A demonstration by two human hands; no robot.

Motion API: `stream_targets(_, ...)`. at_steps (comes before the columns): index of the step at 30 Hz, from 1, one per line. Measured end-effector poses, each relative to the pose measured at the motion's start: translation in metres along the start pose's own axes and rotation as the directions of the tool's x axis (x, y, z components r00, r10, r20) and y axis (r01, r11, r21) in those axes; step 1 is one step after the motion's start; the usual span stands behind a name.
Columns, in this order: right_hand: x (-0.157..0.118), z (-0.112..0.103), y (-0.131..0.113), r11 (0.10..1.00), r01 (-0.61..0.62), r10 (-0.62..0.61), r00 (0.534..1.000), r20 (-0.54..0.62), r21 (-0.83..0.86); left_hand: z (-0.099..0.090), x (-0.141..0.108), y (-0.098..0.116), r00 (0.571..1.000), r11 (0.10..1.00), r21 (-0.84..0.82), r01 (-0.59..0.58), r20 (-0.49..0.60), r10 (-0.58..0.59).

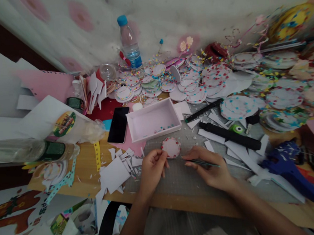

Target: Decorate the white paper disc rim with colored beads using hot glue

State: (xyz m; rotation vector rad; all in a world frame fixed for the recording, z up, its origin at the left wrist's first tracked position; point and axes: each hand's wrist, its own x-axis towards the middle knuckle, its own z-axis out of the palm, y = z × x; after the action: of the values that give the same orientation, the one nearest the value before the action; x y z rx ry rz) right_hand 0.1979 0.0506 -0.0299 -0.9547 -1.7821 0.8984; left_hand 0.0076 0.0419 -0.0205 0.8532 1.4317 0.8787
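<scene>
A small round white disc with red bits around its rim is pinched at its left edge between the thumb and fingers of my left hand. To the right of the disc, my right hand is closed on thin dark tweezers, whose tips point toward the disc without touching it. Just behind the disc stands an open pale pink box with a few small blue and red bits on its floor. Grey cutting mat lies beneath both hands.
Behind the box are many decorated discs and an upright water bottle. A phone lies left of the box. Paper scraps are at the left; a black pen-like tool and a blue glue gun are at the right.
</scene>
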Motion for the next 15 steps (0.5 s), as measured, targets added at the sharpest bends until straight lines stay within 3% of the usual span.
stream_targets(15,0.0029,-0.0001,-0.0042,0.999,-0.032,0.032,0.999,-0.007,-0.025,-0.0019,-0.0017,0.0007,1.000,1.000,0.013,0.007,0.029,-0.007)
